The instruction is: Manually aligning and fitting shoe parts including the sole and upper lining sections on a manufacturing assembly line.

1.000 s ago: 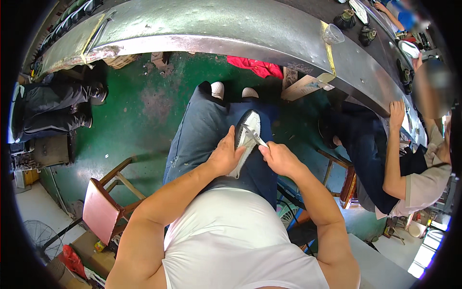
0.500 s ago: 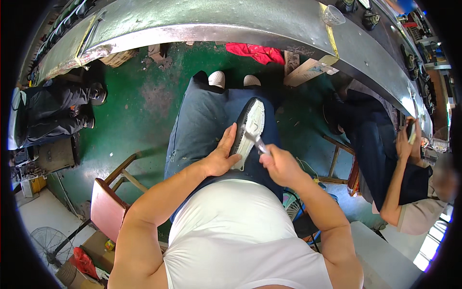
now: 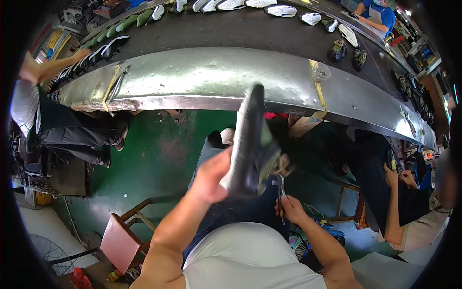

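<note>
My left hand (image 3: 211,176) grips a dark shoe (image 3: 249,149) with a white sole side, lifted over my lap and tilted toe up. The shoe is smeared by motion, and part of my fingers is hidden behind it. Lower and to the right, my right hand (image 3: 291,209) is closed round a metal hammer (image 3: 281,182), its head pointing up just beside the shoe's heel end. A brownish blurred patch shows next to the shoe's right side; I cannot make out what it is.
A metal-edged workbench (image 3: 192,72) crosses ahead, with rows of shoes (image 3: 231,6) on its dark top. A clear plastic cup (image 3: 321,73) stands on the edge. A pink-seated chair (image 3: 120,243) is at left. Co-workers sit left and right; the right one's hands (image 3: 395,177) hold something.
The shoe has risen from my lap toward the bench, turned from sole up to its side, in my left hand. My right hand with the hammer has dropped back. The view now takes in more bench.
</note>
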Tool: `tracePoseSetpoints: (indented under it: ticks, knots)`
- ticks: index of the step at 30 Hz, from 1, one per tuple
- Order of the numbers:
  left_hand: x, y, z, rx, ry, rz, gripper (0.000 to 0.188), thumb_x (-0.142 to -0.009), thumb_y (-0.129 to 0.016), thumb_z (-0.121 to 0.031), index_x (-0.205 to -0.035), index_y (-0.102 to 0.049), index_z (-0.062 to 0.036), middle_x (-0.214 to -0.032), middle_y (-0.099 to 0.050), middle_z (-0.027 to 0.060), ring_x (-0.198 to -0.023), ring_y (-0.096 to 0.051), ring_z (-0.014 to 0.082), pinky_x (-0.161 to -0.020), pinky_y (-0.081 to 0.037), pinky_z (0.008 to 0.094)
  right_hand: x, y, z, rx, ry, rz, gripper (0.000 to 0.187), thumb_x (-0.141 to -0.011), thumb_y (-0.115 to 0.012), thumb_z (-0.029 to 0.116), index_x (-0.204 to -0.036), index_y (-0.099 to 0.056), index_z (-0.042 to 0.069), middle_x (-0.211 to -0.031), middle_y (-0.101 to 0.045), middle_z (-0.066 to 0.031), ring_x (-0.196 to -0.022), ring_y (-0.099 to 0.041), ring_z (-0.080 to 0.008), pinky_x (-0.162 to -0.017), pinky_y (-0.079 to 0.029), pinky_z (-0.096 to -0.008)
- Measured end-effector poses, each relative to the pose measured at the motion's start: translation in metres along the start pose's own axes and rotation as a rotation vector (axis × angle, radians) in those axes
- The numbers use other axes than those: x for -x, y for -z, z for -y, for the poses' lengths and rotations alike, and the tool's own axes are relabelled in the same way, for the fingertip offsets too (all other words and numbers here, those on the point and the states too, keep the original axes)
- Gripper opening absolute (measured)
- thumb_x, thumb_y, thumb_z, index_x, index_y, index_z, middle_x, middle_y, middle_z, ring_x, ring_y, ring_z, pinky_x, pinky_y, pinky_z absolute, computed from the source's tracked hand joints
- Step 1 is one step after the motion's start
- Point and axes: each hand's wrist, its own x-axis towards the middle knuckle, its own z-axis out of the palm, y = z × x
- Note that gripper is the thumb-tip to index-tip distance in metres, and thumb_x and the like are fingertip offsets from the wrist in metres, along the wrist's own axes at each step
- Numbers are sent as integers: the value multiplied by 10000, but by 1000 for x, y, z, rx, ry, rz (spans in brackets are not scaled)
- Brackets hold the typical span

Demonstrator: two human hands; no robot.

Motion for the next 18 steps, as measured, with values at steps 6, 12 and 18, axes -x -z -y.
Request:
tracePoseSetpoints:
  ticks: [6,12,18]
  knots:
    - [-98,3,-40,139,-24,-221,716,-1038,-270,-611,-1410,-478,-37,-1287,-607,196,-1134,-622,381,-920,-542,533,11,15,67,634,222,-59,382,-1026,-510,359,-1035,-622,-6,-796,-692,-131,-705,-693,-299,-656,-538,-400]
    - [-147,14,-66,279,-53,-370,737,-1040,-232,-614,-1392,-490,-20,-1270,-597,239,-1126,-613,422,-913,-550,541,18,66,169,905,472,-479,386,-959,-604,381,-1098,-631,21,-836,-670,-207,-781,-666,-432,-692,-519,-479]
    - [-198,8,-95,312,-17,-409,746,-1035,-239,-626,-1395,-492,-24,-1294,-587,240,-1169,-597,415,-911,-553,541,-51,178,240,1142,654,-984,370,-965,-604,344,-1115,-615,6,-923,-657,-233,-859,-626,-453,-757,-473,-515]
